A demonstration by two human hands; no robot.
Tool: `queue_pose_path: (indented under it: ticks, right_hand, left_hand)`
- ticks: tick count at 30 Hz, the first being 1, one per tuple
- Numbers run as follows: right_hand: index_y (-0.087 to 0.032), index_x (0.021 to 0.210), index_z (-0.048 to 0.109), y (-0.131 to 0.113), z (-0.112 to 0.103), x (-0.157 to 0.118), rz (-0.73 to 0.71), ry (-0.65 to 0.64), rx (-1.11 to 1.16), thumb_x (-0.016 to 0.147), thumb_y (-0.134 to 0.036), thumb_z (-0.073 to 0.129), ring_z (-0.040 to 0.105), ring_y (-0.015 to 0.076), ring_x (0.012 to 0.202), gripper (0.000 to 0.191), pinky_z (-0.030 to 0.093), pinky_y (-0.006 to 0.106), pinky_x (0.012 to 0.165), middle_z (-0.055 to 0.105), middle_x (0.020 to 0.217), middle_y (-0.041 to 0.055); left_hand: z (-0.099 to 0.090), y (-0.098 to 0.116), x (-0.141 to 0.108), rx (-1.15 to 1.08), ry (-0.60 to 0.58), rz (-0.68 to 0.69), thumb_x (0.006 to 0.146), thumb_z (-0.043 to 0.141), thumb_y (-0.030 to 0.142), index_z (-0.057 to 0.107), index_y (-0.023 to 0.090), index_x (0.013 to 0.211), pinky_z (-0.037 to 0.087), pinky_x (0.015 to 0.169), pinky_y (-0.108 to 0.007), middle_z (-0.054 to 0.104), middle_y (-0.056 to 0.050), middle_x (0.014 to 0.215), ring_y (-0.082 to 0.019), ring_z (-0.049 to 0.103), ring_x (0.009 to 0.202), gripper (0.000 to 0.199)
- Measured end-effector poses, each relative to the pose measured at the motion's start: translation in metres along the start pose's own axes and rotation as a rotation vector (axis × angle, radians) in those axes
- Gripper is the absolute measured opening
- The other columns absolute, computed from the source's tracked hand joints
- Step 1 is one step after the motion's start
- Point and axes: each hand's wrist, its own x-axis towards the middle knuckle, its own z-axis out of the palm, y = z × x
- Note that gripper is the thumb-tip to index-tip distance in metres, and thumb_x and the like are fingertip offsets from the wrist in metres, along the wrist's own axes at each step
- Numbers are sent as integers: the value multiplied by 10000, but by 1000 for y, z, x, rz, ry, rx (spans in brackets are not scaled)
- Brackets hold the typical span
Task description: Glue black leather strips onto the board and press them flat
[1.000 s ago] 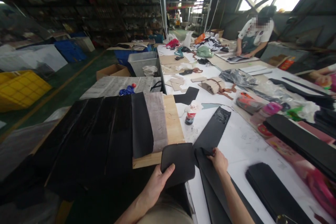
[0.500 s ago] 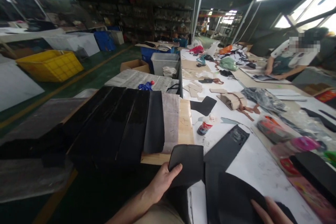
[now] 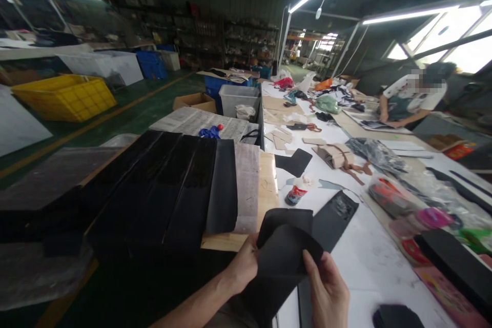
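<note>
A black sheet (image 3: 284,253) with a curved edge is gripped at its right corner by my right hand (image 3: 328,284). It overlaps a second black sheet (image 3: 288,215), whose left edge lies by my left hand (image 3: 246,264). The left fingers are closed around the edge of the black material; how many layers they pinch is partly hidden. A long black strip (image 3: 334,220) with a shiny patch at its far end lies on the white table just beyond my hands. Farther off stands a white bottle with a red label (image 3: 296,192).
Left of me, several black strips (image 3: 154,189) lie side by side on a wooden board (image 3: 269,174). A small black piece (image 3: 395,316) is at the lower right. Plastic bags and a pink-lidded container (image 3: 432,218) line the right. A co-worker (image 3: 415,95) bends over the table's far side.
My right hand has come left and up, bringing the curved black sheet over the one at my left hand. The view has shifted slightly.
</note>
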Motion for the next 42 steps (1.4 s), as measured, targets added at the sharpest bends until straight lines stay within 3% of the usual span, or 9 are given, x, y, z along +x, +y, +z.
queue_pose_path:
  ticks: [4,7,13,18,22,25,27,32,42]
  right_hand:
    - [-213,777,688,-8,10,3,-259,130,-142,824,-501,747,597,229,1011,298,456,356,940,651,1026,62]
    - [-208,734,676,-13,17,5,-253,132,-114,794,-512,771,558,264,1197,324,407,394,1059,636,1234,86]
    - [-198,873,648,-10,28,-3,131,130,198,692,-500,864,642,176,821,413,546,278,772,689,897,1]
    - [-195,853,629,-4,31,-5,73,169,196,703,-472,867,668,175,837,395,560,256,737,716,956,21]
    - [-189,811,643,-3,35,-3,87,239,230,618,-476,907,668,178,821,435,570,264,724,716,909,22]
    - [-185,805,652,-3,35,-3,116,248,257,583,-463,921,663,170,804,447,572,262,720,710,890,16]
    - [-188,808,648,-2,35,-4,142,233,282,572,-443,931,668,170,811,448,576,264,729,712,903,15]
    - [-195,812,628,-5,34,-8,152,188,322,596,-426,925,671,170,816,434,576,265,733,716,905,14]
    - [-204,818,593,-7,36,-15,148,156,371,650,-399,906,674,176,877,405,576,266,763,701,981,11]
  left_hand:
    - [-6,4,0,35,-21,23,642,856,647,763,145,732,487,682,-279,684,-47,666,-224,633,776,519]
    - [-11,-3,0,60,-41,33,680,829,673,778,142,796,477,691,-278,693,-44,683,-233,635,795,546]
    - [-12,-2,-4,42,-35,-33,727,731,773,782,123,937,495,706,-287,746,-72,809,-261,672,835,684]
    - [-18,3,-12,130,25,-98,818,589,807,770,148,1091,533,925,-360,781,-104,986,-331,679,1083,736]
    - [-28,-2,-19,201,77,22,752,590,866,782,173,1100,344,1192,-425,753,-134,1168,-374,555,1317,800]
    - [-27,-3,-19,105,-118,61,622,709,873,723,149,1231,393,1157,-492,730,-160,1222,-418,564,1301,946]
    - [-23,-3,-18,51,-175,47,650,781,787,683,130,1290,479,1071,-481,736,-164,1200,-411,623,1226,923]
    - [-17,-4,-17,12,-75,-24,872,671,668,721,114,1224,525,1015,-425,762,-150,1137,-336,697,1112,658]
    - [-17,-4,-24,-89,27,-72,875,668,665,682,137,1289,461,1116,-450,746,-154,1201,-350,634,1247,671]
